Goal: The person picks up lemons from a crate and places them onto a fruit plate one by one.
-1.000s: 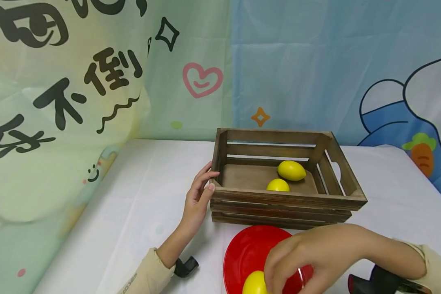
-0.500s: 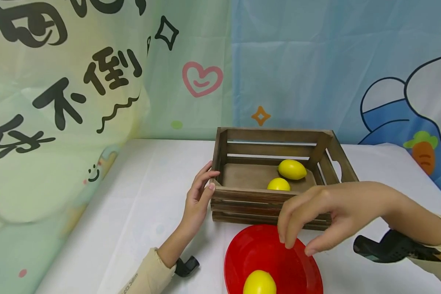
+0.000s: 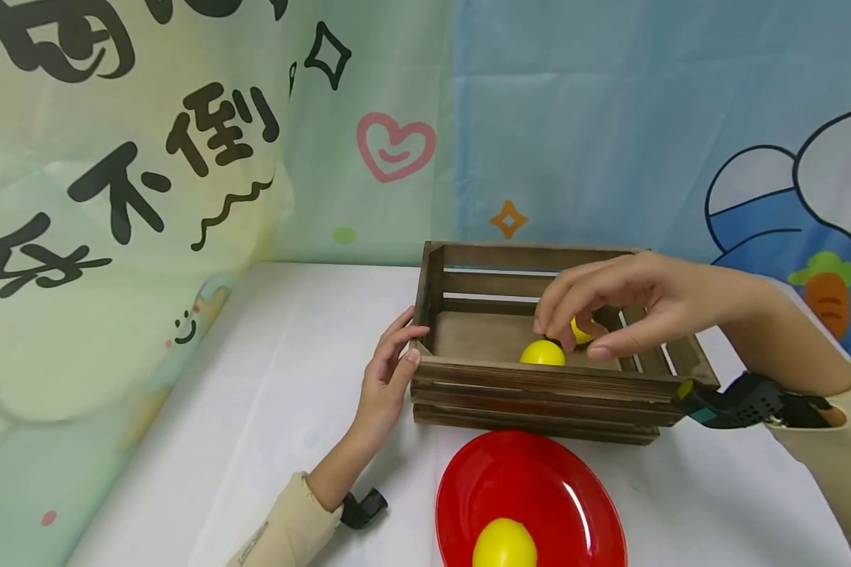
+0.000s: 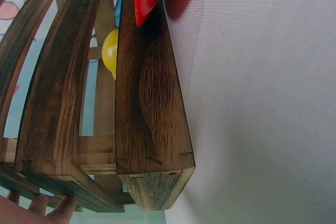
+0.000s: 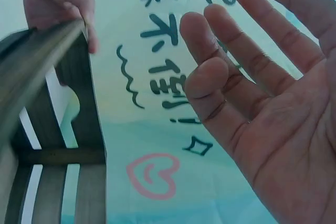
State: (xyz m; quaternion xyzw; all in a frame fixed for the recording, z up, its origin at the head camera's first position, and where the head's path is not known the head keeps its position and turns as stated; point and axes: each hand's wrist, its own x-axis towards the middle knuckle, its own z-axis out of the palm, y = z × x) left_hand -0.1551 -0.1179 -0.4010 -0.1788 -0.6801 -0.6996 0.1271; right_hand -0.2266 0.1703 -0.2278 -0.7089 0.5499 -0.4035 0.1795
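Note:
My left hand (image 3: 390, 364) holds the left end of a brown slatted wooden crate (image 3: 539, 394), fingers over its edge and thumb at the front corner. My right hand (image 3: 631, 303) hovers over the crate's right half with fingers loosely bent; the right wrist view shows nothing held in it. Two yellow lemons are inside the crate. The front lemon (image 3: 543, 353) is partly covered by the front wall, while the back lemon (image 3: 581, 329) shows between the right fingers and thumb. A third lemon (image 3: 505, 545) lies on a red plate (image 3: 539, 465) in front of the crate.
A white cloth (image 3: 291, 378) covers the table. Behind it hangs a printed backdrop (image 3: 574, 118), close to the crate's back wall. Black wrist cameras are strapped on both wrists, the right one near the crate's front right corner.
My right hand has left the lemon on the red plate and moved up and away to above the crate. The left hand stays at the crate's left end.

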